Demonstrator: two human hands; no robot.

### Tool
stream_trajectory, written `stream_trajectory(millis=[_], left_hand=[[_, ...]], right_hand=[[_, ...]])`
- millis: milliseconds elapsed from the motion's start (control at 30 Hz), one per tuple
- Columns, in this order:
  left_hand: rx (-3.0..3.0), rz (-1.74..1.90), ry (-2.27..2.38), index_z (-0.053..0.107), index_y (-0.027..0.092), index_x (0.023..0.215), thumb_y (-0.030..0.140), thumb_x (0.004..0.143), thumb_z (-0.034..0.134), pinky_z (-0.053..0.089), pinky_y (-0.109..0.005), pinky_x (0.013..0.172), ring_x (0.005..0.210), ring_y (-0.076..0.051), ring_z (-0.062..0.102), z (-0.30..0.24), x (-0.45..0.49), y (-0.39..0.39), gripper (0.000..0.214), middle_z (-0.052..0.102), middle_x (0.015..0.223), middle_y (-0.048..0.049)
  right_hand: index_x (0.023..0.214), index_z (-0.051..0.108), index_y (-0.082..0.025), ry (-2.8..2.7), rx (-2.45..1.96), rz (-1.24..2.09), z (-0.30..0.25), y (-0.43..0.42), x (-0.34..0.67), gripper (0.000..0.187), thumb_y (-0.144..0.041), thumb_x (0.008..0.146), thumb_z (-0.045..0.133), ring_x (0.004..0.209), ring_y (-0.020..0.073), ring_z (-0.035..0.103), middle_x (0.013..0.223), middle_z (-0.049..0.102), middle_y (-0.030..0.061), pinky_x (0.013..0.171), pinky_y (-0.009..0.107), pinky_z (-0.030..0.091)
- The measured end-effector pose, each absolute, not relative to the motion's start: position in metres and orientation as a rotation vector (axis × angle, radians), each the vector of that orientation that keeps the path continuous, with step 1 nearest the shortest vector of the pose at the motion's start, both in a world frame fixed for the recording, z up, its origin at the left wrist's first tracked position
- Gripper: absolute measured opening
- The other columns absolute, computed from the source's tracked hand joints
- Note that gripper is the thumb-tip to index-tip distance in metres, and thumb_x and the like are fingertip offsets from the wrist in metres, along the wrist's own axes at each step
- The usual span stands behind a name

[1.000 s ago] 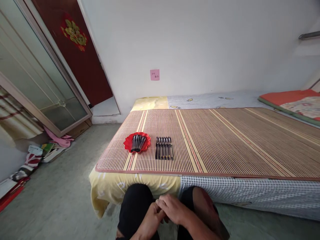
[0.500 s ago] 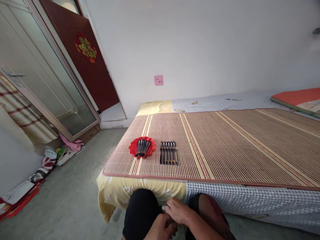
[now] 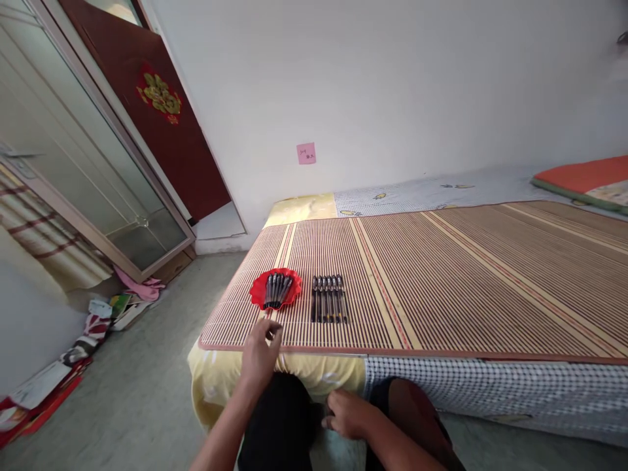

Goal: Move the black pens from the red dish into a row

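Observation:
My left hand (image 3: 260, 348) hovers at the mat's front edge, just short of a red scalloped plate (image 3: 254, 296). Its fingers are bent and somewhat apart, with nothing between them. Several dark pens (image 3: 275, 291) lie bunched together on the plate, caps pointing to the far side. Right of the plate, a neat row of several similar pens (image 3: 328, 299) lies side by side on the mat. My right hand (image 3: 348, 413) stays low between my knees, loosely curled, thumb apart from the fingers; I see nothing in it.
A striped bamboo mat (image 3: 456, 281) covers the bed, over yellow and checked sheets. A folded orange quilt (image 3: 583, 173) lies at the far right. On the wall is a pink note (image 3: 306, 154). Papers and cloths (image 3: 93, 324) lie on the floor at left, near a glass door (image 3: 122, 190).
My left hand has left my lap and come forward to the left, up to the near side of the red plate. My right hand stays in the lap. The view has shifted slightly.

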State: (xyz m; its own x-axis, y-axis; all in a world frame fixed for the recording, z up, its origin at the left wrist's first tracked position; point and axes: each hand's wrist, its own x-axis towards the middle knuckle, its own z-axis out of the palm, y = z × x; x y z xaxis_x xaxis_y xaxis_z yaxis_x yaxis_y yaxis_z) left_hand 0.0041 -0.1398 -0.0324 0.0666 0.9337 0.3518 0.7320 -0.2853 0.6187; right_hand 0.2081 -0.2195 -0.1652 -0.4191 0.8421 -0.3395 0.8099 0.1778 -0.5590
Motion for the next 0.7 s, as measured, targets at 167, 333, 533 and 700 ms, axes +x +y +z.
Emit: stream_trajectory(millis=[167,333,533,700], left_hand=[[2.335,0.659,2.072,0.066,0.019,0.089,0.022,0.088,0.057,0.049,-0.031,0.085,0.093,-0.022,0.063,-0.004,0.007,-0.068,0.01,0.068,0.095,-0.0071],[2.375,0.409,2.135,0.07,0.017,0.09,0.024,0.087,0.06,0.048,-0.035,0.086,0.106,-0.029,0.061,-0.005,0.024,-0.024,0.012,0.069,0.105,-0.0129],[2.31,0.16,2.211,0.07,0.013,0.097,0.031,0.089,0.06,0.049,-0.035,0.081,0.11,-0.033,0.061,-0.015,0.032,0.001,0.022,0.07,0.108,-0.018],[2.264,0.053,2.234,0.07,0.013,0.102,0.036,0.091,0.059,0.05,-0.034,0.082,0.108,-0.031,0.063,-0.014,0.035,0.004,0.027,0.071,0.108,-0.018]], right_hand=[[0.093,0.079,-0.014,-2.374,-1.709,1.151,-0.161,-0.214,0.207,0.029,-0.036,0.078,0.068,0.09,0.0289,0.071,0.098,0.077,0.0153,0.07,0.031,0.05],[0.088,0.082,-0.015,-2.402,-1.698,1.168,-0.151,-0.212,0.208,0.027,-0.035,0.076,0.069,0.084,0.0278,0.073,0.09,0.079,0.0132,0.065,0.03,0.05],[0.091,0.082,-0.015,-2.41,-1.65,1.146,-0.147,-0.212,0.21,0.029,-0.036,0.076,0.068,0.081,0.0274,0.073,0.089,0.08,0.013,0.062,0.029,0.048],[0.092,0.083,-0.016,-2.425,-1.646,1.142,-0.145,-0.21,0.21,0.029,-0.036,0.077,0.067,0.08,0.0263,0.073,0.089,0.08,0.0126,0.062,0.029,0.048]])
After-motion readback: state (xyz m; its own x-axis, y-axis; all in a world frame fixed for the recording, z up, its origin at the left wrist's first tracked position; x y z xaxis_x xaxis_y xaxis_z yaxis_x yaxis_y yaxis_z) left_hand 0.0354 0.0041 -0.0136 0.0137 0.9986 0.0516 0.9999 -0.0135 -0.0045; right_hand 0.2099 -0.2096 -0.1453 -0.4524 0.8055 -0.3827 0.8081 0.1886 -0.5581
